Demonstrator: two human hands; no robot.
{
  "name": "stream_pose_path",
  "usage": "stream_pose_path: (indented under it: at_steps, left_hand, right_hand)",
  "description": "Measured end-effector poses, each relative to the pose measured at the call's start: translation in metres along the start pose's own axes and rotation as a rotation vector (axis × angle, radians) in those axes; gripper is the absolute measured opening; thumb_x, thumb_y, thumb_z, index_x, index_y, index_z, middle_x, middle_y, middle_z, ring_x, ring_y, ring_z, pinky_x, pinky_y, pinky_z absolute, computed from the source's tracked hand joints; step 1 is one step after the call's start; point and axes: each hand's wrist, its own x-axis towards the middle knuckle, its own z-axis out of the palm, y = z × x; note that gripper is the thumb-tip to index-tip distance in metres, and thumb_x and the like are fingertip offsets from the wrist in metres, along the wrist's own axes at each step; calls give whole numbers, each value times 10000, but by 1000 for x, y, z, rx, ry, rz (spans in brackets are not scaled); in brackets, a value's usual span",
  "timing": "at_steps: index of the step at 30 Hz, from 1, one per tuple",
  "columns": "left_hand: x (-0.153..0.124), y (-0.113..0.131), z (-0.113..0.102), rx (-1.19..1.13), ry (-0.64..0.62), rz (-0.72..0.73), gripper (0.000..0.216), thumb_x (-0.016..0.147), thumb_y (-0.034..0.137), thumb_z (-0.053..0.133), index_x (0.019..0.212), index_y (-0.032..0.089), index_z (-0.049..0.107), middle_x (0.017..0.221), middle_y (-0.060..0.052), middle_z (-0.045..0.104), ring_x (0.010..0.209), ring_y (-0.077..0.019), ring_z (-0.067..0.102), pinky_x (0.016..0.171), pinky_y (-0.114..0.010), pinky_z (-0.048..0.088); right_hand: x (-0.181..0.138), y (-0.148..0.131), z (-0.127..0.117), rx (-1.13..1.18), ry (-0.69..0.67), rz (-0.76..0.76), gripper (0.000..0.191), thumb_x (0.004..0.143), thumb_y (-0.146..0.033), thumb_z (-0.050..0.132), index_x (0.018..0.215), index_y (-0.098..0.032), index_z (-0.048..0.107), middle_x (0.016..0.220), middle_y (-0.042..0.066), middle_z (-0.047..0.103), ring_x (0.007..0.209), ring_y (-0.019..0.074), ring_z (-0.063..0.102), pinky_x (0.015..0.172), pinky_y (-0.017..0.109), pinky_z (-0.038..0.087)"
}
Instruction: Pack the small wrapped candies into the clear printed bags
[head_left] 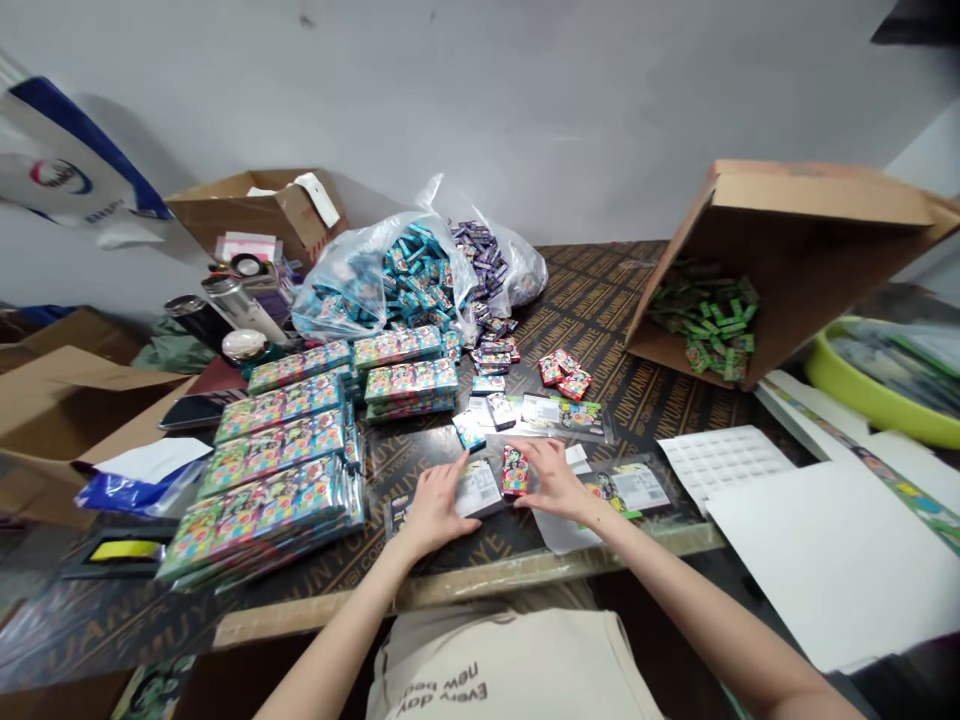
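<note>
My right hand (553, 482) pinches a small red printed box (514, 470) between thumb and fingers, just above the dark table. To its left, my left hand (437, 508) curls around the left end of a small box with a white label face (480, 487), thumb at the near edge and index finger at the far edge. Just beyond my left fingertips lies a blue small box (469, 432), and close by is a small box with a white face (501, 411). Clear printed sleeves (637, 487) lie under and beside my right hand.
Stacks of wrapped multicoloured packs (259, 500) stand at left. Behind them, plastic bags (349, 275) hold blue and purple small boxes. Loose red boxes (566, 375) lie mid-table. A tipped carton (817, 195) with green boxes, label sheets (724, 460) and a lime basin (832, 375) are right.
</note>
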Motion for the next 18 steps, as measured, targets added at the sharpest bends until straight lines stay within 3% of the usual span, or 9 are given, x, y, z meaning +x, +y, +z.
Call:
stream_pose_path:
  at_steps: [3,6,9,11,13,15,18]
  left_hand:
    - [-3,5,-6,-77,20,32,1062,519,291,733,1387,226,124,1255,-104,468,1122,-286,435,961,-462,279]
    - [-3,11,-12,-153,11,60,1048,529,282,727,1386,234,127,1247,-104,470,1121,-289,439,959,-457,304]
    - [-1,15,-12,-170,44,31,1002,566,302,708,1383,237,131,1224,-108,475,1103,-285,459,939,-448,342]
    - [1,16,-10,-154,76,-16,973,603,325,683,1384,242,109,1211,-100,475,1086,-270,477,926,-435,365]
    - [6,12,-6,-110,76,-57,942,634,352,656,1385,249,96,1181,-84,489,1069,-259,493,908,-422,388]
    - [12,4,0,-41,43,-53,904,659,379,624,1388,236,109,1164,-85,503,1062,-260,499,899,-416,398]
    - [16,-15,10,64,-12,-12,855,652,395,613,1375,199,200,1120,-96,550,1019,-270,525,870,-411,421]
  right_hand:
    - [0,-4,-3,97,-73,-66,898,568,-396,739,1325,-225,288,1261,112,459,1126,282,435,948,425,271]
    - [2,-8,-6,183,-126,-130,936,587,-426,731,1350,-219,230,1324,124,400,1190,273,390,974,403,263]
    - [-1,-16,-5,113,-21,-69,1019,566,-498,726,1372,-205,176,1348,145,368,1256,296,305,1026,469,154]
    - [-6,-21,-3,73,54,-15,919,662,-493,660,1381,-229,152,1317,122,422,1255,270,319,1041,490,81]
    - [-7,-20,-4,97,33,-33,747,791,-455,537,1386,-270,125,1260,74,498,1221,210,380,1053,463,68]
    - [-3,-2,-14,99,48,-36,620,855,-437,435,1380,-298,136,1259,44,506,1213,172,393,1057,431,92]
    - [6,65,-56,-97,364,263,548,855,-466,402,1345,-276,248,1361,71,380,1281,195,282,1034,426,154]
